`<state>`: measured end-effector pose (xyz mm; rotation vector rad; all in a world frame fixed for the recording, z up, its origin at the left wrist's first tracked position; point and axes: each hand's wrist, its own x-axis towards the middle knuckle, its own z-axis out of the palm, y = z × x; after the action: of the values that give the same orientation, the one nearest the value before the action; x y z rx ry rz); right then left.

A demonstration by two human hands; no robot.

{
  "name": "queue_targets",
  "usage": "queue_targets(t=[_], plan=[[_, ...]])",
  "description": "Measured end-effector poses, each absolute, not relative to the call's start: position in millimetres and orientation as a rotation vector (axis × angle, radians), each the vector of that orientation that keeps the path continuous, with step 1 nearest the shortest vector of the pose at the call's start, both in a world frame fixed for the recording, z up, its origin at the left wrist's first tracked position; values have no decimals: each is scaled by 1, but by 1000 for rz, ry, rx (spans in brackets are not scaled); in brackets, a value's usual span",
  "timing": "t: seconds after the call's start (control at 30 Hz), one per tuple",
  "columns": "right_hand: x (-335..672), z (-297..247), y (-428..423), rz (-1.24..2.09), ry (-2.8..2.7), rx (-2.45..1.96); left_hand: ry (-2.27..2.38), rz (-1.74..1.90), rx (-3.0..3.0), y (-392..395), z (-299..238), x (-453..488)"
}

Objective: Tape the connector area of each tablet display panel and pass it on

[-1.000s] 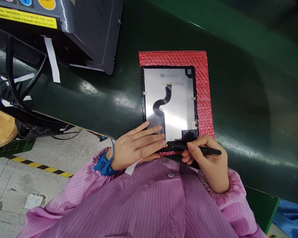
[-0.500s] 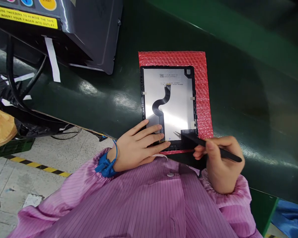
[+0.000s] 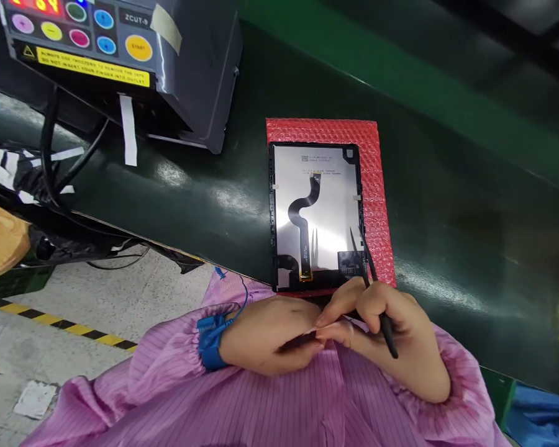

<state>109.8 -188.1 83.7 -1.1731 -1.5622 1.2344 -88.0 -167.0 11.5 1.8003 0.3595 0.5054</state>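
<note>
My left hand (image 3: 272, 335) is closed in front of my body, its fingertips meeting those of my right hand. A thin whitish strip (image 3: 310, 330) shows between the fingertips, mostly hidden by them. My right hand (image 3: 391, 329) also grips black tweezers (image 3: 371, 273), their tips apart and pointing away from me over the panel's right edge. Beyond the hands lies a tablet display panel (image 3: 330, 217), silver back up in a black frame, with a curved black flex cable (image 3: 302, 230) along it. Neither hand touches the panel's middle.
Red bubble wrap (image 3: 372, 180) lies under the panel on the dark green table (image 3: 447, 217). A grey tape dispenser (image 3: 195, 81) stands at upper left, a white tape piece (image 3: 129, 130) hanging from its outlet. Black cables (image 3: 51, 149) run beside it; white scraps (image 3: 2, 167) lie at far left.
My left hand has left the panel and drawn back towards my body. My right hand has moved left to meet it, the tweezers now turned to point away. The view has shifted too.
</note>
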Motion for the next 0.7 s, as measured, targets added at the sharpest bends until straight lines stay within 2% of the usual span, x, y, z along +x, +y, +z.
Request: queue_targets(t=[0.13,0.27,0.43,0.7], plan=[[117,86,-153,1157,-1490,-1325,313,443,1723,-162,18,-94],[117,72,-108,1164,-1725,-1467,361,585,1870,-152,28,-105],[108,51,-78,1197,-1927,-1476,720,808,2271,-132,28,-118],[101,46,-71,1150,-1983,-1533,1067,763,2583,-111,4,-121]])
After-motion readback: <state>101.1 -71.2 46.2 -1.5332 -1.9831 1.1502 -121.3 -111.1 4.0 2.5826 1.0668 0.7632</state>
